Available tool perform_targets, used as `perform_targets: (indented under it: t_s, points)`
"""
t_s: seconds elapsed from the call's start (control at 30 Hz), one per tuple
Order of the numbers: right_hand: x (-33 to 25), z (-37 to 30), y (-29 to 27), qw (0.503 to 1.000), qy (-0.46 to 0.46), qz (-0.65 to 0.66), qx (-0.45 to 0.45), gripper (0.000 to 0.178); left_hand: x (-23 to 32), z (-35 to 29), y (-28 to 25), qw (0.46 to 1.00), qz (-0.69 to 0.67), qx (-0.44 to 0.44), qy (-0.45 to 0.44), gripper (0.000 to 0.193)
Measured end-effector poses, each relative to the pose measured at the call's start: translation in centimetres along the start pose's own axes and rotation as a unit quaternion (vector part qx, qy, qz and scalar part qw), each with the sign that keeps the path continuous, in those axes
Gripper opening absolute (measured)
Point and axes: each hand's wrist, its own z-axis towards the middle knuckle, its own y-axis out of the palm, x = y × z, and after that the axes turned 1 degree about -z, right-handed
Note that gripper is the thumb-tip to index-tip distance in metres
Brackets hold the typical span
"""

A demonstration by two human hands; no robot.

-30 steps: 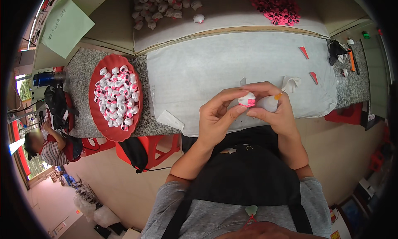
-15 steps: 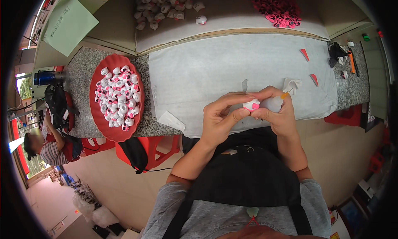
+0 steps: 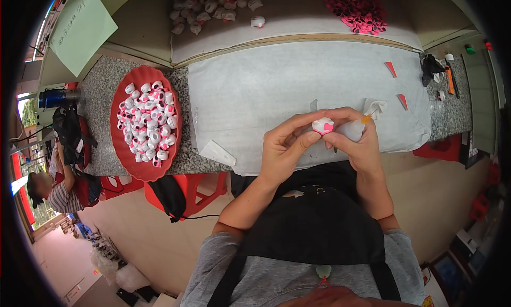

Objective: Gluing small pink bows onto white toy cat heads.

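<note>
Between my two hands, over the white-covered worktop, is a small white-and-pink figurine piece [image 3: 322, 126]. My left hand [image 3: 283, 148] is closed, pinching it between thumb and fingers. In my right hand [image 3: 366, 150], closed too, is a small translucent squeeze bottle [image 3: 350, 131] with an orange tip pointing up and away to the right. The right fingertips reach the figurine piece's right side; whether they press on it I cannot tell. To the left, a red scalloped oval tray [image 3: 116, 135] holds many similar white-and-pink pieces.
On the shelf behind lie a pile of white pieces [image 3: 210, 6] and a heap of pink parts [image 3: 367, 22]. A crumpled tissue [image 3: 376, 108], red slips [image 3: 391, 69] and a white paper strip [image 3: 217, 152] are on the worktop cover. Another person [image 3: 59, 192] sits far left.
The figurine piece has turned in my fingers and sits slightly higher, with more white showing. My right thumb has drawn back a little from it. The whole view has shifted slightly.
</note>
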Motion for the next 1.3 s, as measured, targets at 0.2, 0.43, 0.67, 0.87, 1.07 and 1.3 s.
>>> perform_targets:
  t_s: [0.2, 0.43, 0.67, 0.87, 1.07, 1.3]
  points:
    - [0.5, 0.0, 0.1, 1.000, -0.012, -0.019, 0.010, 0.026, -0.4, -0.5, 0.0, 0.998, 0.050, 0.027, 0.017, 0.025]
    - [-1.6, -0.9, -1.3, 0.971, -0.059, -0.210, 0.100, 0.031, -0.8, 0.4, -1.0, 0.996, 0.012, 0.083, -0.036, 0.026]
    - [-1.1, -1.2, -5.8, 0.796, -0.101, -0.577, 0.155, 0.025, -0.8, 0.8, -1.4, 0.990, -0.113, 0.062, -0.048, 0.027]
    - [-0.6, -0.3, 0.5, 0.911, -0.237, -0.318, 0.114, 0.023, -0.4, 0.3, -0.3, 0.990, -0.109, 0.080, -0.046, 0.026]
    - [0.0, 0.2, 1.7, 0.928, -0.218, -0.297, 0.046, 0.022, -0.3, -0.7, -0.2, 0.992, -0.014, 0.129, 0.007, 0.026]
    - [-1.7, -1.3, -1.0, 0.892, -0.224, -0.357, 0.163, 0.026, 0.3, -0.1, -0.4, 0.975, -0.203, 0.054, -0.073, 0.031]
